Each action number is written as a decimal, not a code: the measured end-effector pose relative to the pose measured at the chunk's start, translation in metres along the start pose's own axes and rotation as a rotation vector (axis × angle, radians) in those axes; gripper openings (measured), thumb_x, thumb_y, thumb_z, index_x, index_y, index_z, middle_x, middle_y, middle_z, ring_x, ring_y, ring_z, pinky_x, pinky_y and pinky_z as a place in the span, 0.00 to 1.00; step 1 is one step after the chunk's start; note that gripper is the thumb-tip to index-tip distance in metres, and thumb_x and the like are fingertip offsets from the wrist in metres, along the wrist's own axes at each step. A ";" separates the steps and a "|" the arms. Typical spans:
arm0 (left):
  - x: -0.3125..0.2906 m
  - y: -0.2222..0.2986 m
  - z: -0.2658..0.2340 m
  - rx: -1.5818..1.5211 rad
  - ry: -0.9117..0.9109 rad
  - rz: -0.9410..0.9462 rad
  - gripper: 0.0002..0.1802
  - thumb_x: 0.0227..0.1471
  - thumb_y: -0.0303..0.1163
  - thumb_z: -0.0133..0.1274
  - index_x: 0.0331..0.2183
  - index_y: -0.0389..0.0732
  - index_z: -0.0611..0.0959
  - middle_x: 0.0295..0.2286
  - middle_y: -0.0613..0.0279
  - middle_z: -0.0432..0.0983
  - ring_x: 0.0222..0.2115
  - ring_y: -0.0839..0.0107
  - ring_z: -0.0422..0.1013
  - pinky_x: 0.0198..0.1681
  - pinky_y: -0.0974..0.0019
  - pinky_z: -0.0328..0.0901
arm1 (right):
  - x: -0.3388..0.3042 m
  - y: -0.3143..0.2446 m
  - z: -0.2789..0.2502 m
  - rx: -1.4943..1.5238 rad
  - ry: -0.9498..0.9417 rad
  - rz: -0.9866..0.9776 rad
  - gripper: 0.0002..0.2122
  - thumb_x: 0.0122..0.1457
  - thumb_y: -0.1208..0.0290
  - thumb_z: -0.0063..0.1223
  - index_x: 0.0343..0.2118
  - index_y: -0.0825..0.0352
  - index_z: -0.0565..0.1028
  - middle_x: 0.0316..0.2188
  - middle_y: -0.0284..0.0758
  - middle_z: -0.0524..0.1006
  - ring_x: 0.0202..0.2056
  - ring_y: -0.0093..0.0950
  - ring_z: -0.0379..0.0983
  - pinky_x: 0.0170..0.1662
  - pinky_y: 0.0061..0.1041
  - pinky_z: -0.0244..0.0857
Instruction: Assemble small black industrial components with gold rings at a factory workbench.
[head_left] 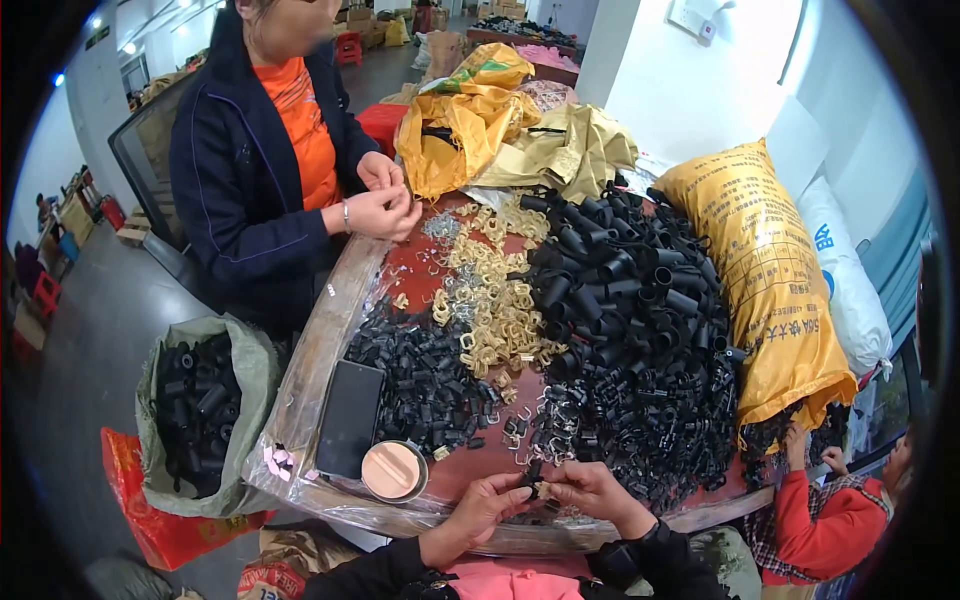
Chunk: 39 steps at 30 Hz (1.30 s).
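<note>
A wide table [320,350] wrapped in clear plastic film is seen, nearly covered with small parts. The biggest heap, black plastic tubes [630,300], is piled across the right half, and a yellow woven sack [770,270] is leaned against it on the far right with more black parts spilling from its mouth. A lower heap of small black clips [420,375] is spread on the left, and a band of tan plastic pieces [495,295] is laid between the two black heaps, with scattered metal clips [545,425] just beside them toward the near edge. A grey-green sack [250,370] of black tubes is stood on the floor to the left of the table. A dark phone [350,418] and a round copper-coloured lid [393,470] are placed near the front edge. At the near edge, a small black part [533,478] is pinched between the fingers of the left hand [487,505] and the right hand [590,490], which are brought together around it. Across the table, another person's hands [385,200] are held together over the far edge.
</note>
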<state>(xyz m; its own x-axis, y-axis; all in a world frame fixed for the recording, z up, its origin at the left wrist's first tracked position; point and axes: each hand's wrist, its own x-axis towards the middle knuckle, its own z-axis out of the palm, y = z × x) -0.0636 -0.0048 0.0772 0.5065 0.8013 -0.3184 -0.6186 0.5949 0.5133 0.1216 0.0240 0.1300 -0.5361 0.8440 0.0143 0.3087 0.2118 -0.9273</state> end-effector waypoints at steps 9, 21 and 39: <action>0.006 -0.018 -0.001 -0.002 0.012 -0.050 0.15 0.46 0.26 0.49 0.39 0.33 0.72 0.34 0.59 0.72 0.34 0.72 0.70 0.38 0.73 0.65 | -0.015 0.006 0.002 0.236 0.001 0.139 0.05 0.52 0.73 0.48 0.28 0.70 0.70 0.19 0.29 0.71 0.21 0.13 0.64 0.22 0.14 0.58; 0.006 -0.006 0.003 0.049 0.020 -0.108 0.12 0.47 0.27 0.47 0.36 0.33 0.74 0.31 0.60 0.73 0.30 0.74 0.70 0.35 0.76 0.66 | -0.026 0.013 0.008 -0.127 0.275 0.173 0.06 0.48 0.71 0.52 0.26 0.67 0.67 0.19 0.30 0.67 0.20 0.20 0.64 0.22 0.19 0.58; 0.002 -0.009 0.002 -0.025 0.115 -0.024 0.11 0.46 0.28 0.49 0.34 0.34 0.74 0.29 0.61 0.73 0.28 0.76 0.70 0.33 0.78 0.67 | -0.043 0.056 -0.002 -0.908 0.221 0.065 0.08 0.45 0.77 0.48 0.30 0.67 0.67 0.26 0.39 0.66 0.26 0.38 0.66 0.25 0.31 0.61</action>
<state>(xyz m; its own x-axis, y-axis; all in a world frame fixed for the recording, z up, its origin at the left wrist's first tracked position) -0.0557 -0.0081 0.0738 0.4500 0.7878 -0.4207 -0.6225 0.6144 0.4847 0.1635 0.0002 0.0776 -0.3636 0.9224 0.1298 0.8782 0.3860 -0.2826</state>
